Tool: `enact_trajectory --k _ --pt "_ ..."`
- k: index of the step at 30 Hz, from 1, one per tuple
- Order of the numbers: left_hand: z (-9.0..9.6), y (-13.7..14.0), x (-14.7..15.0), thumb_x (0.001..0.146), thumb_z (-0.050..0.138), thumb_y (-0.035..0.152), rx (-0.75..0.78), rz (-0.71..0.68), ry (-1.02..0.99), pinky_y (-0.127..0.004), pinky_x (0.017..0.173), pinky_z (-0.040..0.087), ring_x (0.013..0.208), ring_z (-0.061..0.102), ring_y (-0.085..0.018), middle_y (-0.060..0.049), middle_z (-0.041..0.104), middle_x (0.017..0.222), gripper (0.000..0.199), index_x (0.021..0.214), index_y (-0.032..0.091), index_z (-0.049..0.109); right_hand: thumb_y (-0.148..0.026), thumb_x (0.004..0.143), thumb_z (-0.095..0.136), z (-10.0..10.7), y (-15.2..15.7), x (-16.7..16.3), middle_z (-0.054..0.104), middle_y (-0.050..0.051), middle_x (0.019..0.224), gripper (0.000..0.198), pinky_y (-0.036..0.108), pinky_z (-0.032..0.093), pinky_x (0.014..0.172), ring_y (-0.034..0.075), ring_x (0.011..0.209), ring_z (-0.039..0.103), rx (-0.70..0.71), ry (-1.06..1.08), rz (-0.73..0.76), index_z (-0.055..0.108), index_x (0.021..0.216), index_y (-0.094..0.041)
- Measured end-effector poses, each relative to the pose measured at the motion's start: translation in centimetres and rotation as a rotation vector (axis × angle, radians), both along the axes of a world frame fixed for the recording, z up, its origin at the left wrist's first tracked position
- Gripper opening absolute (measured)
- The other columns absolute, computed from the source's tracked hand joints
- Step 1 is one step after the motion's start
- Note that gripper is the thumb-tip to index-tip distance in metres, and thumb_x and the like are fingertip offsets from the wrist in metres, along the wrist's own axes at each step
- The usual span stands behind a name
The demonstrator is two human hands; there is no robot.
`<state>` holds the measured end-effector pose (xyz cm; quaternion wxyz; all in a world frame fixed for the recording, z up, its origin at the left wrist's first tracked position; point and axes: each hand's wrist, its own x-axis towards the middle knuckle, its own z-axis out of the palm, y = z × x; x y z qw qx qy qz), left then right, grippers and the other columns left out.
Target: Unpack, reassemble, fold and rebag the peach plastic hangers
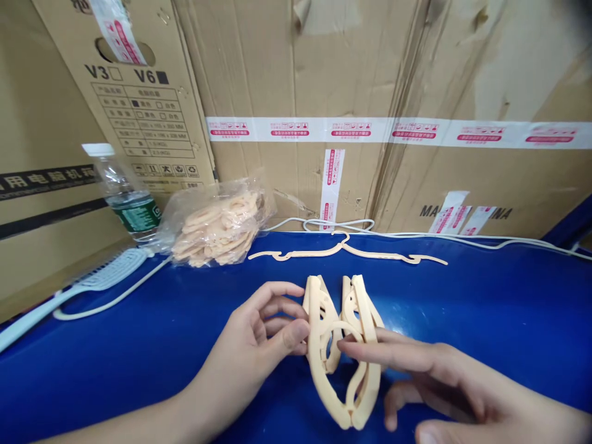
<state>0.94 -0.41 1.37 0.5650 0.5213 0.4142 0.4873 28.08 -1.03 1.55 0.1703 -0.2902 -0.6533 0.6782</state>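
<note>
A beige folding clothes hanger (317, 364) stands folded on the blue table, its arms upward and its joint toward me. More folded beige hanger parts show right behind it. My left hand (266, 330) is closed on the left arm of this hanger, thumb in front and fingertips behind. My right hand (439, 382) is open at the other side. Its stretched forefinger lies across the right arm, with the tip by the curved hook, while the thumb stays apart. Farther back, an unfolded beige hanger (314, 253) lies spread out, hook away from me.
A clear plastic bag (217, 225) of beige hangers sits at the back left. Beside it stand a water bottle (134, 209) and a pale blue hairbrush (108, 271). A white cable (416, 237) runs along the back edge, before large cardboard boxes (277, 74).
</note>
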Motion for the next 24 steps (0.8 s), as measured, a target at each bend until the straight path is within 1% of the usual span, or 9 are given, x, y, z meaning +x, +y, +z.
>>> enact_trajectory --k 3,5,7,10,13,16,20,22,24 --pt "-0.2 -0.2 -0.2 0.082 0.075 0.031 0.072 -0.049 0.034 -0.025 0.077 0.057 0.085 0.068 -0.017 -0.001 0.067 0.093 0.018 0.088 0.021 0.061 -0.037 0.091 0.063 0.2 0.0 -0.3 0.037 0.001 0.152 0.052 0.038 0.048 0.1 0.021 0.113 0.06 0.003 0.014 -0.007 0.046 0.139 -0.047" --pt "-0.1 -0.5 -0.3 0.086 0.07 0.033 0.12 -0.127 0.083 -0.027 0.089 0.053 0.101 0.066 -0.021 -0.004 0.066 0.109 0.013 0.086 0.021 0.065 -0.036 0.091 0.064 0.3 0.0 -0.4 0.036 0.001 0.153 0.052 0.037 0.049 0.099 0.02 0.112 0.06 0.022 0.039 -0.021 0.047 0.139 -0.046" --pt "0.0 -0.9 -0.3 0.09 0.064 0.038 0.133 -0.21 0.109 -0.032 0.097 0.05 0.115 0.06 -0.026 -0.006 0.061 0.125 0.017 0.094 0.023 0.07 -0.036 0.091 0.064 0.5 -0.1 -0.5 0.038 0.002 0.152 0.052 0.036 0.05 0.098 0.019 0.109 0.062 0.051 0.048 -0.021 0.048 0.139 -0.045" --pt "0.0 -1.3 -0.3 0.092 0.06 0.043 0.082 -0.276 0.108 -0.038 0.101 0.048 0.124 0.054 -0.03 -0.006 0.055 0.134 0.025 0.11 0.029 0.071 -0.036 0.09 0.065 1.0 -0.2 -0.4 0.049 0.004 0.145 0.053 0.038 0.052 0.096 0.02 0.105 0.065 0.101 0.029 -0.012 0.048 0.139 -0.044" --pt "-0.1 -1.4 -0.2 0.09 0.063 0.046 0.036 -0.282 0.088 -0.04 0.1 0.049 0.126 0.052 -0.032 -0.006 0.053 0.136 0.029 0.113 0.031 0.072 -0.035 0.089 0.066 1.7 -0.2 -0.3 0.056 0.004 0.138 0.054 0.04 0.053 0.096 0.022 0.106 0.065 0.143 0.001 -0.004 0.049 0.139 -0.045" --pt "-0.1 -1.2 -0.3 0.089 0.064 0.046 0.042 -0.273 0.07 -0.041 0.1 0.05 0.122 0.055 -0.032 -0.007 0.055 0.134 0.029 0.112 0.03 0.073 -0.033 0.088 0.066 2.2 -0.1 -0.2 0.057 0.003 0.137 0.054 0.04 0.051 0.099 0.023 0.11 0.064 0.181 -0.048 -0.011 0.049 0.138 -0.046" --pt "-0.2 -0.8 -0.4 0.09 0.063 0.044 0.034 -0.244 -0.004 -0.041 0.099 0.051 0.12 0.057 -0.032 -0.007 0.061 0.13 0.027 0.111 0.029 0.074 -0.031 0.086 0.068 2.7 0.0 -0.1 0.057 0.003 0.137 0.05 0.039 0.049 0.101 0.026 0.116 0.061 0.289 -0.14 -0.046 0.056 0.134 -0.041" --pt "-0.2 -0.7 -0.4 0.09 0.063 0.044 0.021 -0.245 -0.026 -0.042 0.099 0.051 0.12 0.058 -0.032 -0.007 0.062 0.13 0.028 0.11 0.029 0.074 -0.03 0.086 0.068 3.0 0.0 -0.2 0.061 0.002 0.132 0.046 0.038 0.049 0.101 0.026 0.116 0.06 0.324 -0.172 -0.039 0.058 0.13 -0.04" --pt "-0.1 -0.7 -0.5 0.09 0.063 0.046 0.029 -0.25 -0.007 -0.042 0.101 0.049 0.122 0.056 -0.033 -0.007 0.06 0.133 0.029 0.111 0.029 0.074 -0.029 0.086 0.068 3.4 0.1 -0.4 0.064 0.002 0.126 0.043 0.037 0.05 0.099 0.025 0.112 0.062 0.341 -0.189 -0.02 0.06 0.127 -0.038"
